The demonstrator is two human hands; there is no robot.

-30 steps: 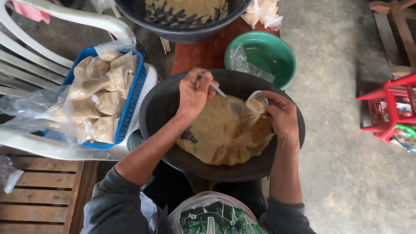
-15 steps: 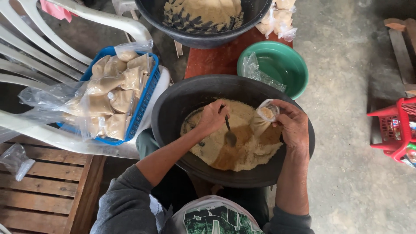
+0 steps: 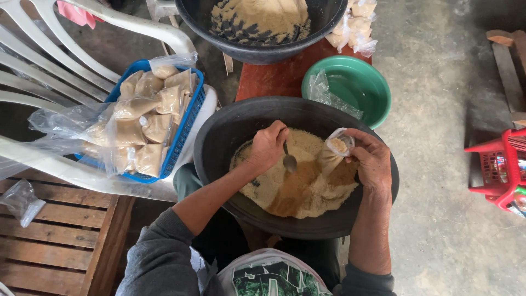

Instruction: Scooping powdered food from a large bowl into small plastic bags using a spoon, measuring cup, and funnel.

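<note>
Landmark: black basin (image 3: 219, 142) on the person's lap, holding tan and brown powder (image 3: 298, 186).

Edges/room: powder heaped in the basin's middle and right, bare black wall showing all round it, widest on the left side. Basin's far rim sits just beside a green bowl (image 3: 378, 96) (clear plastic bags draped over its near-left rim) and a red-brown table (image 3: 268, 79). Beyond that a second black basin (image 3: 219, 33), also with powder. Left of the lap basin, close to its rim, a blue basket (image 3: 183, 142) of filled packets on a white plastic chair (image 3: 137, 30). Right of the basin: open concrete floor (image 3: 438, 164), then a red crate (image 3: 493, 164) well apart.

Left hand (image 3: 268, 148) over the basin's centre, fist closed round a metal spoon (image 3: 289, 159). Spoon long axis runs from the fist toward the near-right, bowl end down, just above or touching the powder (cannot tell which).

Right hand (image 3: 372, 161) at the basin's right inner side, fingers curled round a small clear bag (image 3: 335, 151), partly filled. Bag mouth is open and faces up and left toward the spoon, its body tapering down toward the powder.
</note>
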